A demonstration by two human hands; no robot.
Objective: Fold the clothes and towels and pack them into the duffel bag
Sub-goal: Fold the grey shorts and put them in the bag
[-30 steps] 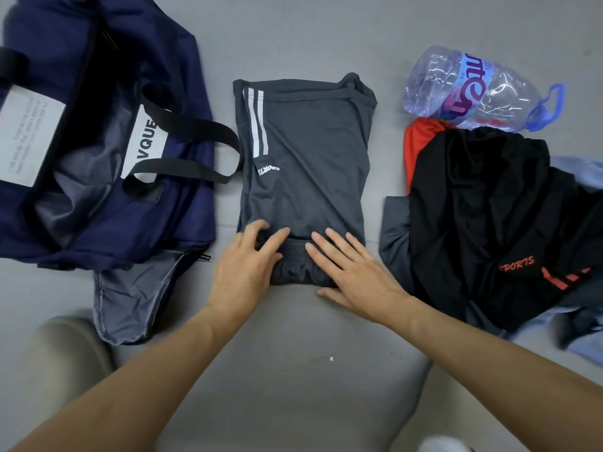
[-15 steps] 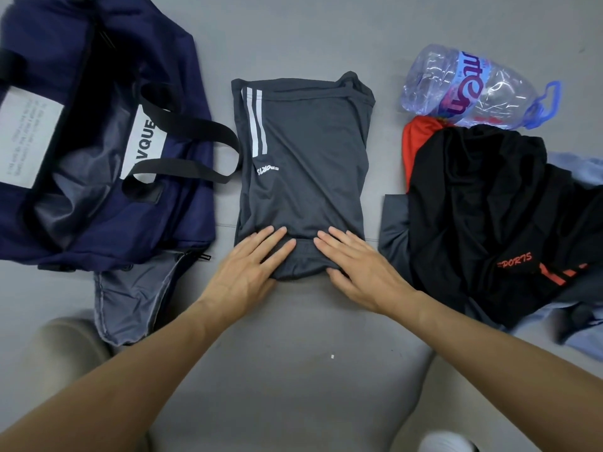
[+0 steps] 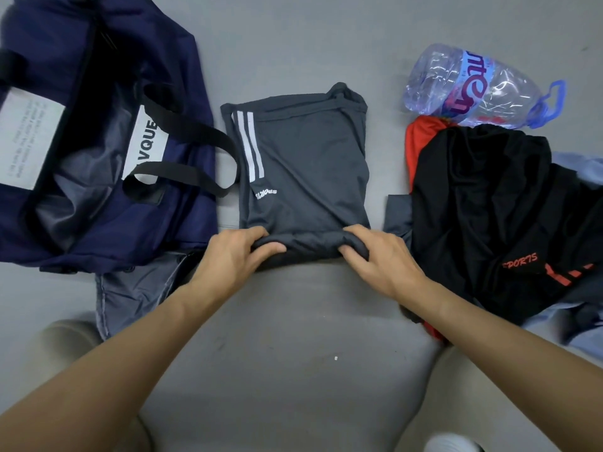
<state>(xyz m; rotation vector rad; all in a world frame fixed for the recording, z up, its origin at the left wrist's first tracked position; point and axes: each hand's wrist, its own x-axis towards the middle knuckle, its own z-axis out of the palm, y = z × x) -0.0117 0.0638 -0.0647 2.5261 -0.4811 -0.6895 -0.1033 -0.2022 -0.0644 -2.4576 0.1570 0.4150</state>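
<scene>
A folded dark grey sports garment [image 3: 303, 168] with white stripes lies flat on the grey floor in the middle. Its near edge is rolled up into a thick tube. My left hand [image 3: 231, 256] grips the left end of that roll and my right hand [image 3: 378, 259] grips the right end, fingers curled over the fabric. An open navy duffel bag [image 3: 98, 132] with black straps lies just to the left, its mouth facing up. A heap of unfolded clothes, with a black garment [image 3: 496, 216] on top and red fabric under it, lies to the right.
A large crushed plastic water bottle [image 3: 479, 86] lies behind the heap at the right. A grey cloth [image 3: 130, 298] pokes out from under the bag's near edge. Light blue fabric [image 3: 584, 168] shows at the far right. My knees are at the bottom.
My hands went from lying flat on the garment's near edge to curling round it. The edge has been rolled up and away from me.
</scene>
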